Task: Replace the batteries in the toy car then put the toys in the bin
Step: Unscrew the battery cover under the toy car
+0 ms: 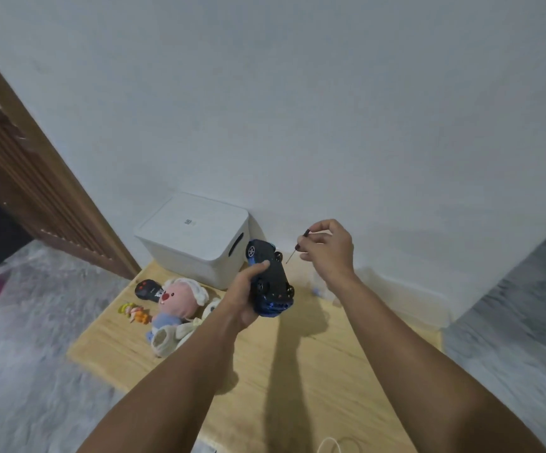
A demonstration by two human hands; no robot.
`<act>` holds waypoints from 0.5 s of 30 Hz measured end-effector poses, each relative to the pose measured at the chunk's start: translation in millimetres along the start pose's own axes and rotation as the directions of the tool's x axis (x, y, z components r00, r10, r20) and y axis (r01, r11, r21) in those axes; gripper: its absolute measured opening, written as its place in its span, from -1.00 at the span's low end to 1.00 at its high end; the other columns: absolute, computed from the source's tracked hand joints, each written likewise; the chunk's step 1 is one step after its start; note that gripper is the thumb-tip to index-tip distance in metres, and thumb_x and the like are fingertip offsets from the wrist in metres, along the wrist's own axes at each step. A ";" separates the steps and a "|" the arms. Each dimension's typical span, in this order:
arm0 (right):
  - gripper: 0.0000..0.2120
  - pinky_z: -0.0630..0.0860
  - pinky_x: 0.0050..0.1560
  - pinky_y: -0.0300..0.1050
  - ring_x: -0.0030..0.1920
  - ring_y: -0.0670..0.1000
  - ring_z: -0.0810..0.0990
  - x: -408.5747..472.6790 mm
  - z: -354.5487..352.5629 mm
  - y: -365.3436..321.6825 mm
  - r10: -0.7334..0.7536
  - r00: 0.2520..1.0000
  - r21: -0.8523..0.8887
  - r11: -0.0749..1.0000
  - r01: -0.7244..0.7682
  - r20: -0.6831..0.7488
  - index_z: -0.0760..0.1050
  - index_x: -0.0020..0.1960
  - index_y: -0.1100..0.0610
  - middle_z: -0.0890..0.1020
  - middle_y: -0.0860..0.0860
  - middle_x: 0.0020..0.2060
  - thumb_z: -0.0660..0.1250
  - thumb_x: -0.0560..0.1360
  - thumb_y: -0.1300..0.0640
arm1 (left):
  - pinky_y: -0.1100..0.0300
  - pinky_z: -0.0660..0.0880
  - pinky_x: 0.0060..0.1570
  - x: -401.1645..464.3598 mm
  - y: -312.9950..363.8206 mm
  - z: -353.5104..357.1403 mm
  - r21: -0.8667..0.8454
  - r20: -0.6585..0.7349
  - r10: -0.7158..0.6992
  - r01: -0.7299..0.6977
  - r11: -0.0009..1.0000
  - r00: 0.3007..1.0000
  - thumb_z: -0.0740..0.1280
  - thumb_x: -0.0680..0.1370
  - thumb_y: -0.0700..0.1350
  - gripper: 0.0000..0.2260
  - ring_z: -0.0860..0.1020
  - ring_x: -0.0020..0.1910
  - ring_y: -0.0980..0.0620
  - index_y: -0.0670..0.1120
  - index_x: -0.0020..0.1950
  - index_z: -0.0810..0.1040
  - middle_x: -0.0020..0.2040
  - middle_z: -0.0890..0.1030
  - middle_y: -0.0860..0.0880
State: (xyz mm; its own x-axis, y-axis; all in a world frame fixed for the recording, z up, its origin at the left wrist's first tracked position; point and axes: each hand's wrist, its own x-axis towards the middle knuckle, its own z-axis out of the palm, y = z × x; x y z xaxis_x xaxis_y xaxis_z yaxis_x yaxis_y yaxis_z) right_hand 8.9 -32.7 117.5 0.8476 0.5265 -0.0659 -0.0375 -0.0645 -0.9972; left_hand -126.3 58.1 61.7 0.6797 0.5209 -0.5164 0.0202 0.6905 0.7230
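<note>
My left hand [244,295] grips a blue toy car [270,277] turned so its black underside and wheels face right, held above the wooden table [314,371]. To its right, my right hand [329,248] pinches a small thin screwdriver [298,243], whose tip points down-left and sits just beside the car's underside, apart from it. The white bin [196,237] stands with its lid on at the table's back left, against the wall.
A black remote control [147,290], a pink plush [178,300], a small orange-yellow figure [134,312] and a white plush [173,335] lie on the table's left part. Small unclear items [317,291] lie behind my right wrist. A wooden door [20,178] stands at left.
</note>
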 end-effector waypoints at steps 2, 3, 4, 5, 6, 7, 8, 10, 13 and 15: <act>-0.80 0.66 -0.25 -0.09 -0.24 0.09 0.71 0.3 2.9 -4.6 -0.032 0.999 -0.015 0.999 0.032 0.015 0.46 -0.09 0.11 0.66 0.12 -0.27 0.42 0.40 0.33 | -0.04 0.58 -0.08 -2.1 5.9 4.2 0.066 -0.008 0.001 -0.001 0.998 1.000 0.37 0.48 -0.06 -0.56 0.60 -0.05 -0.23 -0.25 0.29 0.50 0.03 0.63 -0.24; -0.80 0.65 -0.27 -0.10 -0.24 0.08 0.70 0.4 4.4 -7.4 -0.046 0.999 -0.022 0.999 0.046 0.022 0.47 -0.09 0.10 0.66 0.13 -0.26 0.41 0.40 0.33 | -0.03 0.59 -0.13 -2.8 8.5 5.7 0.074 -0.005 0.001 0.000 0.997 1.000 0.35 0.48 -0.07 -0.56 0.60 -0.07 -0.23 -0.27 0.29 0.48 0.01 0.63 -0.24; -0.80 0.65 -0.27 -0.11 -0.24 0.08 0.70 0.8 5.7 -10.0 -0.058 0.998 -0.033 0.998 0.059 0.030 0.47 -0.10 0.09 0.66 0.13 -0.25 0.41 0.41 0.33 | -0.02 0.59 -0.17 -3.2 10.9 7.0 0.066 0.003 0.001 -0.001 0.998 1.000 0.32 0.49 -0.09 -0.58 0.60 -0.10 -0.23 -0.28 0.29 0.48 -0.01 0.63 -0.24; -0.80 0.65 -0.27 -0.12 -0.25 0.07 0.70 1.1 6.8 -12.8 -0.069 0.997 -0.044 0.997 0.071 0.035 0.47 -0.11 0.08 0.66 0.14 -0.24 0.40 0.41 0.33 | 0.00 0.58 -0.21 -5.1 13.6 9.4 0.064 0.004 0.003 -0.004 0.998 1.000 0.29 0.50 -0.10 -0.61 0.59 -0.13 -0.22 -0.27 0.26 0.48 -0.04 0.62 -0.24; -0.81 0.65 -0.28 -0.12 -0.26 0.06 0.69 1.7 7.8 -15.5 -0.082 0.996 -0.054 0.995 0.083 0.037 0.47 -0.12 0.08 0.66 0.14 -0.23 0.40 0.41 0.34 | 0.01 0.57 -0.22 -5.9 15.7 11.1 0.065 0.004 0.007 -0.007 0.998 1.000 0.26 0.52 -0.11 -0.66 0.58 -0.15 -0.21 -0.26 0.23 0.49 -0.07 0.62 -0.22; -0.81 0.65 -0.28 -0.12 -0.27 0.05 0.69 2.3 8.6 -17.9 -0.096 0.995 -0.062 0.993 0.098 0.034 0.48 -0.12 0.09 0.65 0.15 -0.22 0.40 0.41 0.34 | 0.02 0.56 -0.20 -5.8 17.2 12.1 0.075 0.000 0.012 -0.012 0.997 1.000 0.24 0.53 -0.12 -0.69 0.57 -0.16 -0.20 -0.24 0.21 0.49 -0.09 0.62 -0.22; -0.82 0.66 -0.28 -0.10 -0.28 0.05 0.69 2.9 9.2 -20.2 -0.111 0.993 -0.070 0.991 0.113 0.030 0.49 -0.12 0.10 0.65 0.14 -0.21 0.40 0.41 0.34 | 0.03 0.55 -0.20 -6.8 18.6 13.4 0.087 -0.010 0.018 -0.017 0.996 1.000 0.24 0.53 -0.13 -0.71 0.57 -0.17 -0.20 -0.24 0.19 0.49 -0.11 0.62 -0.21; -0.83 0.67 -0.27 -0.07 -0.28 0.07 0.68 4.2 10.4 -24.4 -0.137 0.990 -0.085 0.987 0.139 0.024 0.50 -0.10 0.12 0.64 0.14 -0.19 0.39 0.41 0.34 | 0.04 0.55 -0.26 -9.4 21.4 15.0 0.110 -0.036 0.020 -0.016 0.994 0.999 0.24 0.53 -0.13 -0.73 0.58 -0.20 -0.19 -0.23 0.16 0.50 -0.12 0.63 -0.21; -0.82 0.67 -0.27 -0.05 -0.26 0.09 0.68 6.4 12.3 -29.9 -0.167 0.986 -0.102 0.980 0.169 0.031 0.50 -0.07 0.11 0.64 0.15 -0.19 0.38 0.41 0.33 | 0.05 0.54 -0.18 -9.3 22.8 13.7 0.155 -0.055 0.026 -0.017 0.988 0.998 0.24 0.54 -0.12 -0.71 0.58 -0.17 -0.18 -0.24 0.19 0.50 -0.08 0.64 -0.22; -0.81 0.67 -0.26 0.00 -0.26 0.10 0.68 7.2 13.5 -32.4 -0.176 0.984 -0.117 0.977 0.180 0.040 0.49 -0.04 0.10 0.64 0.12 -0.21 0.38 0.41 0.31 | 0.04 0.54 -0.13 -8.4 23.8 13.1 0.166 -0.052 0.035 -0.025 0.986 0.998 0.24 0.55 -0.12 -0.70 0.59 -0.18 -0.17 -0.24 0.22 0.49 -0.08 0.64 -0.21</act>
State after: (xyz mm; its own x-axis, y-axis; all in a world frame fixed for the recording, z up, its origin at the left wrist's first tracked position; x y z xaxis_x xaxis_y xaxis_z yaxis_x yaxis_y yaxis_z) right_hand 9.0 -15.4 148.9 0.8188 0.5635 0.1095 0.1777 -0.0674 -0.9818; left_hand -121.8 63.6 89.2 0.6406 0.5701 -0.5144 0.1246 0.5839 0.8022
